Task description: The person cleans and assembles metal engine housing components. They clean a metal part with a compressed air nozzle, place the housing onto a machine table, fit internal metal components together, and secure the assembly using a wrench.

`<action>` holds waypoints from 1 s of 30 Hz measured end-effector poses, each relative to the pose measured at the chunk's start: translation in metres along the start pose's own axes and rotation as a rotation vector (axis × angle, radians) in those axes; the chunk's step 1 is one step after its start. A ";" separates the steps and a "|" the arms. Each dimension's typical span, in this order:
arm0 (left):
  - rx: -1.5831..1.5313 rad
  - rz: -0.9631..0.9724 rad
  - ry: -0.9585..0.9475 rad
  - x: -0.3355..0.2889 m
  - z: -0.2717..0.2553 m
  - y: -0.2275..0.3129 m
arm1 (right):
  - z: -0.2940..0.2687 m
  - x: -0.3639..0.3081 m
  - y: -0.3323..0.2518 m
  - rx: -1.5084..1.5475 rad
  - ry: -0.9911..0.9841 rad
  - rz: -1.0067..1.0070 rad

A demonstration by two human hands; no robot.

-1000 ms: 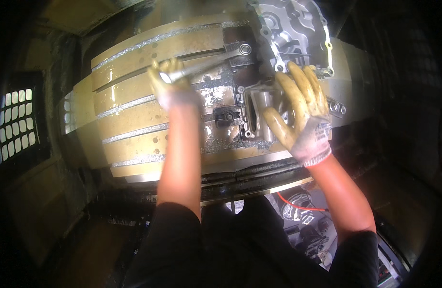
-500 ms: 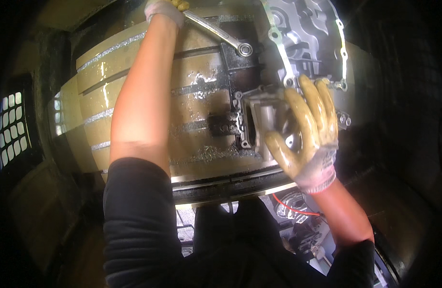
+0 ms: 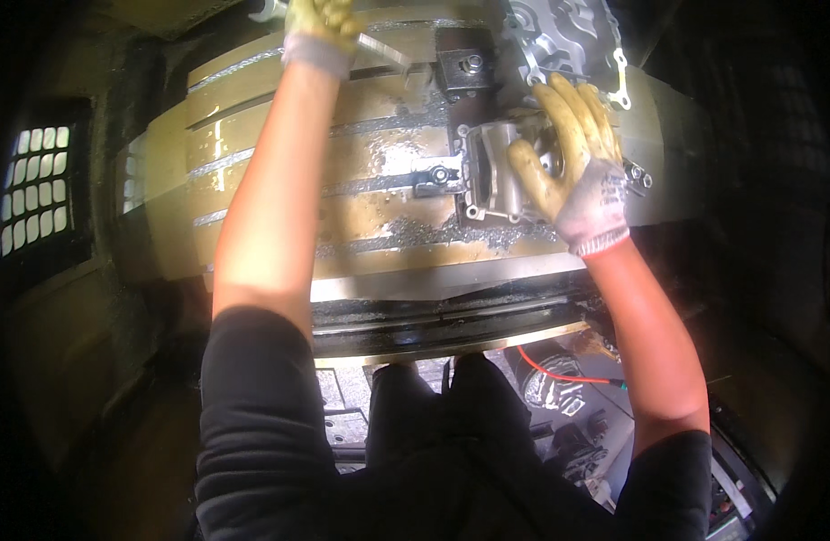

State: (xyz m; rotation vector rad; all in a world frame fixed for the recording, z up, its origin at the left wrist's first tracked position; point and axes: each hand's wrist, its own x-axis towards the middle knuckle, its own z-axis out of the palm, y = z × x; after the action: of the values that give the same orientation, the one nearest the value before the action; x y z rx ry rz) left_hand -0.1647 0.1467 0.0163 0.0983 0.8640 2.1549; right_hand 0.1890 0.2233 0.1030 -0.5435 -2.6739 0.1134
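My left hand point(image 3: 323, 20), in a yellow-coated glove, is closed round the middle of a combination wrench point(image 3: 386, 52). The wrench's open jaw sticks out on the left; its ring end, blurred, lies just left of a black clamp block point(image 3: 465, 72) with a bolt and nut on top. In a matching glove, my right hand point(image 3: 577, 149) lies with fingers stretched and thumb apart on a grey metal casting point(image 3: 498, 153), hiding much of it. A larger ribbed casting point(image 3: 564, 36) stands beyond, near the fingertips.
Slots run across the wet machine table point(image 3: 379, 212), which carries metal chips. A bolted clamp point(image 3: 439, 175) sits at the casting's left side, another clamp bolt point(image 3: 640, 178) at its right. Below the table's front edge, an orange hose point(image 3: 559, 374) lies among parts. A lattice window point(image 3: 38, 189) shows left.
The wrench's ring end has come off the clamp block's nut and shifted left, baring the nut. My right hand stays on the casting. The whole view has shifted somewhat.
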 end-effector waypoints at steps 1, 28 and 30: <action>0.072 -0.001 -0.034 -0.029 -0.006 0.008 | -0.002 -0.002 -0.003 0.008 0.037 0.000; 0.744 -0.788 -0.784 -0.530 0.096 -0.152 | -0.205 -0.435 -0.207 1.808 -0.293 1.291; 1.392 -0.534 -0.916 -0.549 0.068 -0.175 | -0.212 -0.514 -0.190 1.750 -0.153 1.593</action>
State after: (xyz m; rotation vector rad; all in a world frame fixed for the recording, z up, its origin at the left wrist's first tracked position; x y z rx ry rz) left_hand 0.3454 -0.1228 0.0738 1.2442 1.3806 0.5364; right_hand 0.6400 -0.1526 0.1334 -1.5366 -0.6493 2.3559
